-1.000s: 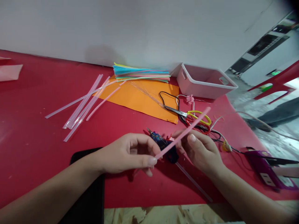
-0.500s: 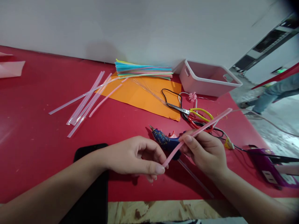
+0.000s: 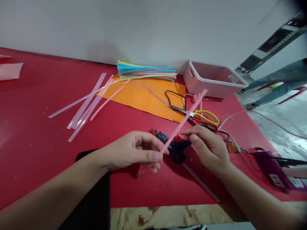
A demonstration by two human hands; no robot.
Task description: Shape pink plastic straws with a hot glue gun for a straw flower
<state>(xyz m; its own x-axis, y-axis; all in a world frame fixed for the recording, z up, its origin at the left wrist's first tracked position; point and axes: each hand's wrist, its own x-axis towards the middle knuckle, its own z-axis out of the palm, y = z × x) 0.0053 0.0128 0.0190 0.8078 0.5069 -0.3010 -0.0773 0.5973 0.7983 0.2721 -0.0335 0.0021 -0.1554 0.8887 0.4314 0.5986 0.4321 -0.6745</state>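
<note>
Between thumb and fingers, my left hand [image 3: 134, 151] pinches a long pink strip [image 3: 178, 127], which slants up to the right. My right hand [image 3: 209, 148] is beside the strip, its thumb and fingers apart and holding nothing. Beneath the hands lies a dark blue glue gun [image 3: 176, 148] with a clear stick [image 3: 201, 182] coming out of its back. Scissors [image 3: 206, 117] with yellow and red handles rest behind my right hand. Several pale pink strips [image 3: 87, 102] lie at the left on the red table [image 3: 43, 153].
A bundle of coloured pipe cleaners [image 3: 146, 72] lies on an orange sheet [image 3: 153, 102]. Behind stands a pink bin [image 3: 211, 83]. Cables run to a purple power strip [image 3: 271, 169] at the right. A black object [image 3: 93, 198] sits under my left arm. A person's legs [image 3: 275, 80] show far right.
My right hand has let go of the pink strip and opened. My left hand has moved slightly up and left with the strip, which now stands steeper. The person's legs have shifted.
</note>
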